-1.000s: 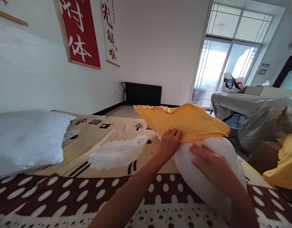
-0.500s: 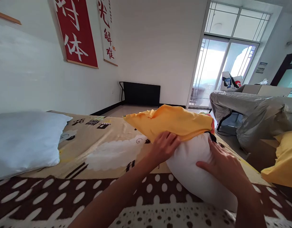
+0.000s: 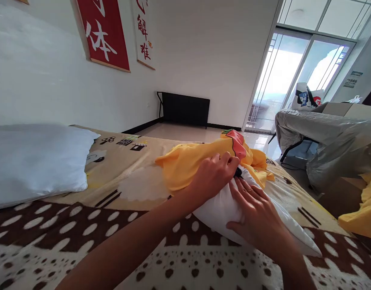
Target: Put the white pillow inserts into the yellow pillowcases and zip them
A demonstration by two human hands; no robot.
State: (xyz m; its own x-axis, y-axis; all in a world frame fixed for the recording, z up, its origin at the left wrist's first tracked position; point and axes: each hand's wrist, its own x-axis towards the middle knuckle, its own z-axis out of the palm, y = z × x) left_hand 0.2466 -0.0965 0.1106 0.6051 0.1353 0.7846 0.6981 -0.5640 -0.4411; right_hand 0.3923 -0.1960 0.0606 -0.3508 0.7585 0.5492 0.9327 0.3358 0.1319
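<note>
A white pillow lies in front of me, its far end inside the mouth of a yellow pillowcase with a red watermelon print. The fingers of my left hand are curled closed on the pillowcase near its opening. My right hand lies flat on top of the white pillow, fingers stretched toward the pillowcase's mouth, where a small black patch shows. Under them spreads a beige and brown blanket with sheep and dots. How far the pillow reaches inside the case is hidden.
Another white pillow rests at the left by the wall. More yellow cloth hangs over a cardboard box at the right. Beyond stand a plastic-covered table and a black folded panel against the far wall.
Both hands have shifted left with the white pillow and pillowcase. The pillowcase has turned and sagged, showing more of its watermelon print. The view has tilted slightly downward.
</note>
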